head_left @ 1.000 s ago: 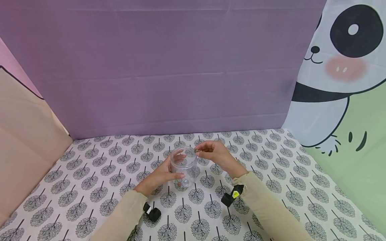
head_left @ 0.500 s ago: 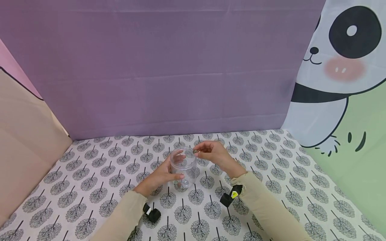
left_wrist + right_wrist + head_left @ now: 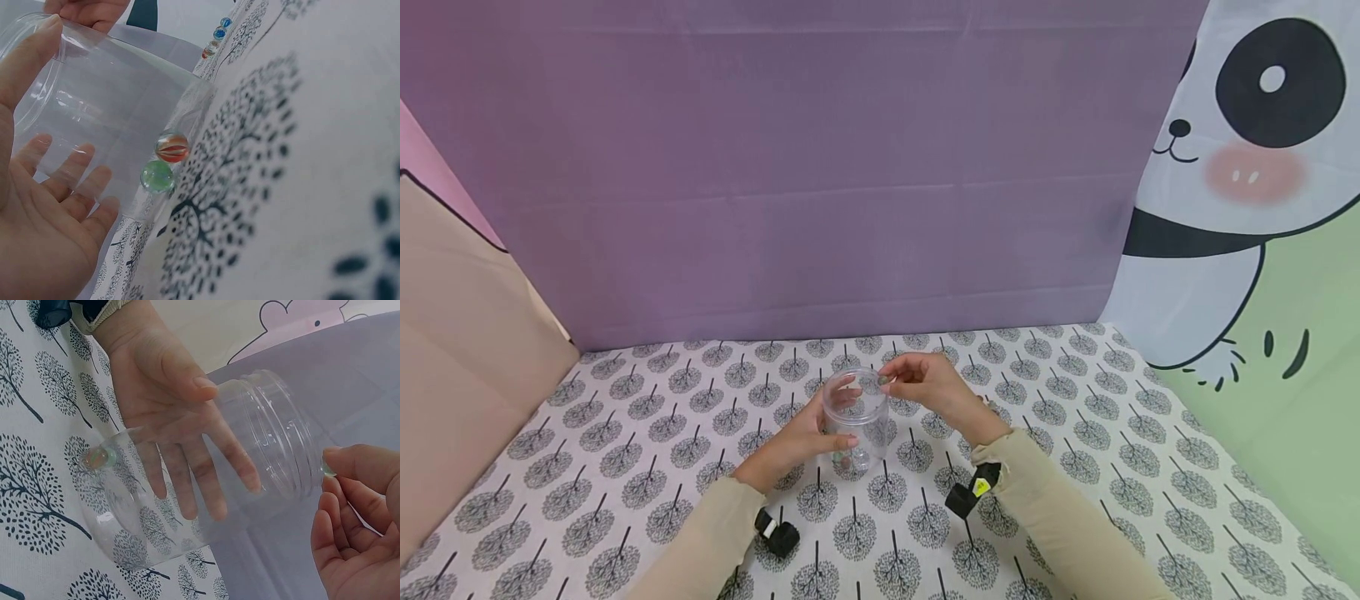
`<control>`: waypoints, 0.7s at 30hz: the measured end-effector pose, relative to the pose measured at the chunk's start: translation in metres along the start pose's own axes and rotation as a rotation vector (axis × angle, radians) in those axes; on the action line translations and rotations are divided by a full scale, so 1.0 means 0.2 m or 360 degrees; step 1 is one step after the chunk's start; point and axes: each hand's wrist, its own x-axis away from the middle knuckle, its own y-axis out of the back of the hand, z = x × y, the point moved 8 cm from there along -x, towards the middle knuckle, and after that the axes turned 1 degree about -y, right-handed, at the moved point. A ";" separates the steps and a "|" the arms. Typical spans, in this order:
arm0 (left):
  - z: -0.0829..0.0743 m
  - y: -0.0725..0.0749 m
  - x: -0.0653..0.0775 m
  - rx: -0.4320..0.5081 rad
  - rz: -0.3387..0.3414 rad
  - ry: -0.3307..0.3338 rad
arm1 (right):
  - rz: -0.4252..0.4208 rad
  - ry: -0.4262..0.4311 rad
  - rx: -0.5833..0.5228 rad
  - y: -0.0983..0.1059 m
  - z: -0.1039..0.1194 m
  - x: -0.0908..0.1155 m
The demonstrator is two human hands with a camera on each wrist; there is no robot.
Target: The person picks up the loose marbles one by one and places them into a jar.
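Observation:
A clear plastic jar (image 3: pixel 868 429) stands upright on the cloth in the head view. My left hand (image 3: pixel 801 437) holds it from the left side, thumb in front and fingers spread around the wall. Inside at the bottom, the left wrist view shows an orange-red marble (image 3: pixel 172 147) beside a green marble (image 3: pixel 157 177). My right hand (image 3: pixel 936 390) is at the right of the jar's open mouth. Its thumb and forefinger pinch a pale green marble (image 3: pixel 328 467) right by the rim, mostly covered by the fingertips.
White cloth (image 3: pixel 647 521) with a dark tree print covers the table. Beyond the jar, the left wrist view shows several more marbles (image 3: pixel 219 33), blue and reddish, on the cloth. A purple curtain (image 3: pixel 820 183) hangs behind; a panda-print cloth (image 3: pixel 1255 250) hangs at the right.
My right hand has shifted slightly left with the marble, closer over the jar's rim. The left hand and the jar stay in place.

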 end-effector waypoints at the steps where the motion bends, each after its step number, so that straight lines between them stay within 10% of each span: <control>1: 0.00 0.00 0.00 -0.0011 -0.0006 0.0011 | 0.0000 -0.0001 0.0001 0.00 0.00 0.00; 21: 0.01 0.00 0.00 -0.0001 0.0010 -0.0029 | 0.0016 0.0014 -0.0037 0.01 -0.03 0.03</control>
